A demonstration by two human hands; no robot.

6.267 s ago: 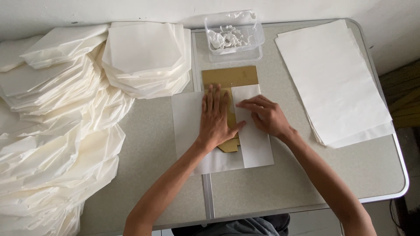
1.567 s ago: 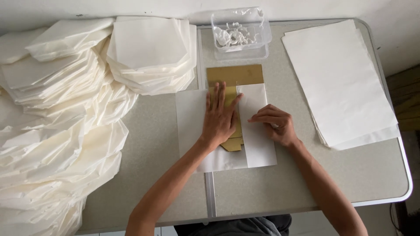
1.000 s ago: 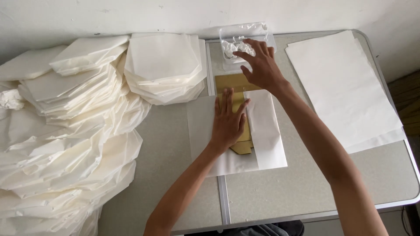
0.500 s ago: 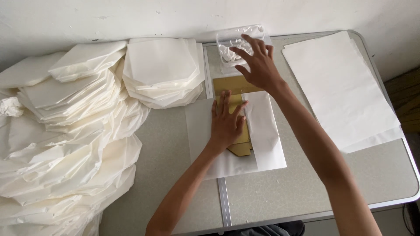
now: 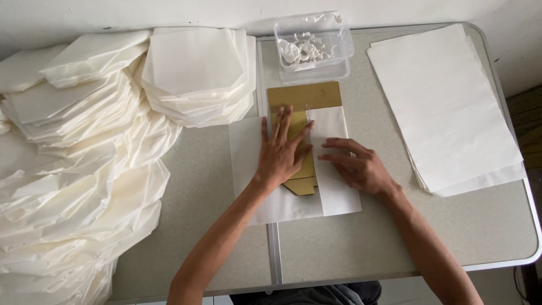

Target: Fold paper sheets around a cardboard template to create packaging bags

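Left hand flat, fingers spread, pressing the folded white paper sheet down over the gold cardboard template at the middle of the grey folding table. Right hand just beside it, fingers half-curled, tips resting on the sheet's right flap, gripping nothing. Clear plastic tub of white bits behind the template; stack of flat white sheets to the right, piles of folded white paper to the left.

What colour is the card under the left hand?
Gold-brown card, seen in the head view, partly wrapped in white paper.
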